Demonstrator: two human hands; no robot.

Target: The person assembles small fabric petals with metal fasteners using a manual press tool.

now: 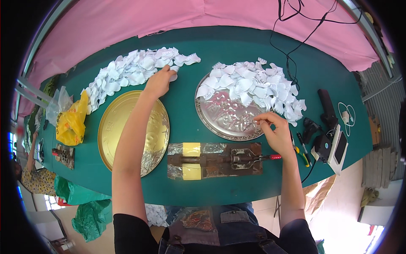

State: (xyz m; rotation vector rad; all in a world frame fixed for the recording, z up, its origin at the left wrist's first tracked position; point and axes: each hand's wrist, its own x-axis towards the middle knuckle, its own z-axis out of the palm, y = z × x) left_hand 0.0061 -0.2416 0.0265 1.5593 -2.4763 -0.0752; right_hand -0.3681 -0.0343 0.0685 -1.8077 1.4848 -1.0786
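My left hand [159,82] reaches across the gold round tray [111,127] to the far pile of white petal-shaped paper pieces [127,73], fingers closed on one piece at the pile's edge. My right hand [274,129] hovers over the near edge of the silver embossed tray [220,111], fingertips pinched together on something small that I cannot make out. A second heap of white petals [258,86] covers the far half of that silver tray. Between my forearms lies a rusty metal press tool [215,160] with a red-tipped handle, on a foil-wrapped base.
The green table [203,51] has a pink cloth behind it. A yellow plastic bag [72,122] and a small metal tool [64,154] lie at left. Black devices, a phone and cables [330,135] sit at right. Another person [31,169] is at far left.
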